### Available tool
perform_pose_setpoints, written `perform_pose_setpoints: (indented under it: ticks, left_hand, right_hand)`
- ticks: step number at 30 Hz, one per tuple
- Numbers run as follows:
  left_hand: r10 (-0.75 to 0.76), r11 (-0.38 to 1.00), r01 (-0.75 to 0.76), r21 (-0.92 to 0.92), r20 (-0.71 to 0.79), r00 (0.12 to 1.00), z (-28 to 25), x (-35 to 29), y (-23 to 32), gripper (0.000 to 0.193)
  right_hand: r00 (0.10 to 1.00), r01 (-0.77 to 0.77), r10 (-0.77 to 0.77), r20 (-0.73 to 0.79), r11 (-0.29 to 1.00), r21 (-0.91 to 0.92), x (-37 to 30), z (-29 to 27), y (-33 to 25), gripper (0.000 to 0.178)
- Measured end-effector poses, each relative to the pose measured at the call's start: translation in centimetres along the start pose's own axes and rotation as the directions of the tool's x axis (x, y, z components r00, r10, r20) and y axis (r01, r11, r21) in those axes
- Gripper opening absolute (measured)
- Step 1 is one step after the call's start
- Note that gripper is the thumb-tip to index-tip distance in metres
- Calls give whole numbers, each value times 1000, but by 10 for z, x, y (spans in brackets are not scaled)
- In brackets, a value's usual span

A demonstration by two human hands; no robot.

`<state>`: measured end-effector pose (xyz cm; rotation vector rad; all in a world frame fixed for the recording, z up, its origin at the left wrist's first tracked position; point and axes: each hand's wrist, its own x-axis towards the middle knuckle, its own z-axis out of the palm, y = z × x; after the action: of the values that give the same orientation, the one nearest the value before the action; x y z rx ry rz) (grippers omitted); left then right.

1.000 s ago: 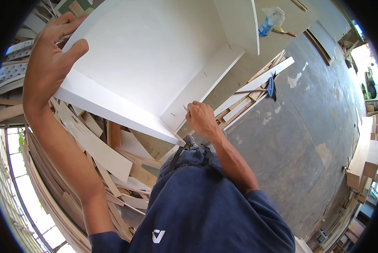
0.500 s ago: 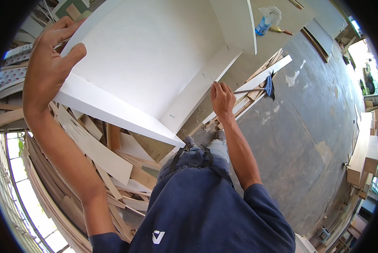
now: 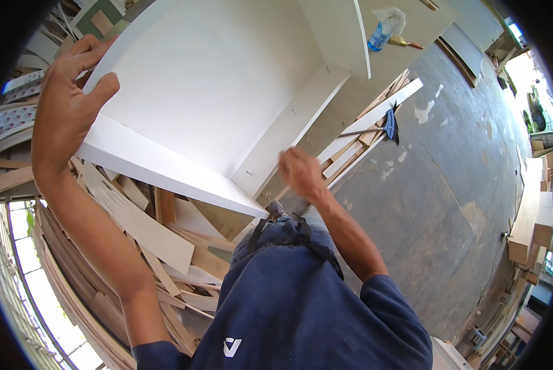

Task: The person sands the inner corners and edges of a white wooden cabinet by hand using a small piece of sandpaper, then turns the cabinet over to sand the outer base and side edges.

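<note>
The left hand clamps the upper corner of the white cabinet, steadying it, while the blurred right hand, grip indiscernible, hovers beside its lower side panel.

The left hand is raised high on an outstretched arm, fingers curled over and thumb pressed in front. The right hand, blurred, reaches forward with elbow bent.
</note>
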<state>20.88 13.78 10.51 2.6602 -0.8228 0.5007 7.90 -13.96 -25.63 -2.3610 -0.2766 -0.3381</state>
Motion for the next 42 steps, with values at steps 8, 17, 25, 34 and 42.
perform_pose_setpoints:
  ticks: [8,17,25,34,42]
  left_hand:
    - [-20,993,29,-116,76,997,-3,2,14,47]
    - [-25,996,31,-88,67,997,3,2,2,48]
    - [-50,999,50,-10,4,999,4,-1,6,49]
    - [-26,997,24,-76,-26,999,8,0,16,50]
    - [-30,1000,30,8,1,1000,-1,-3,7,51]
  right_hand:
    - [948,239,-215,235,968,-78,-13,15,-34,10]
    - [904,329,-183,387,875,-355,19,-10,-12,12]
    - [807,420,-214,551,863,-280,18,-10,-27,17]
    - [808,428,-247,535,870,-245,8,1,-34,15]
    - [997,72,-68,25,970,-230,12,-13,6,7]
